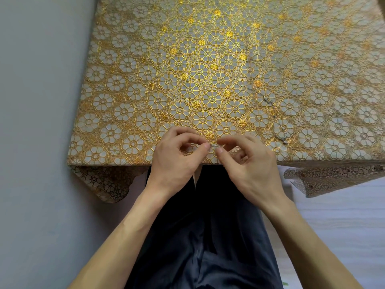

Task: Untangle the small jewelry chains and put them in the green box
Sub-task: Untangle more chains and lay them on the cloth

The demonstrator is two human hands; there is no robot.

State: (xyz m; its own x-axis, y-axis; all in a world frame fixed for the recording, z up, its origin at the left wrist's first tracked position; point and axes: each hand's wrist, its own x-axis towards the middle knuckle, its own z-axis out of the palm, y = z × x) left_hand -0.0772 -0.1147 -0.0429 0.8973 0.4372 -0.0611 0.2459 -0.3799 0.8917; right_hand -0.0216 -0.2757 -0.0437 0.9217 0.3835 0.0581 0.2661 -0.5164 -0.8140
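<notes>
- Gold flower-patterned cloth [187, 59] covers the desk [129, 161], with a grey wall beside it; the green box is not seen anywhere in view.
- Just above the desk's near edge, a small silver chain [215, 145] is pinched between thumb and forefinger of the left hand [177, 161] and of the right hand [250, 163]. Each grip is pressed together on it, and how it is knotted cannot be told.
- Held so close to the desk's near edge, the chain could be dropped into the lap should either grip slip.
- If the two grips are drawn apart too hard, a knot is likely to be tightened or a fine link snapped.
- A second chain [273, 113] lies farther in from the desk's near edge, towards the right. It could be overlooked against the busy pattern or swept off by the right wrist.
</notes>
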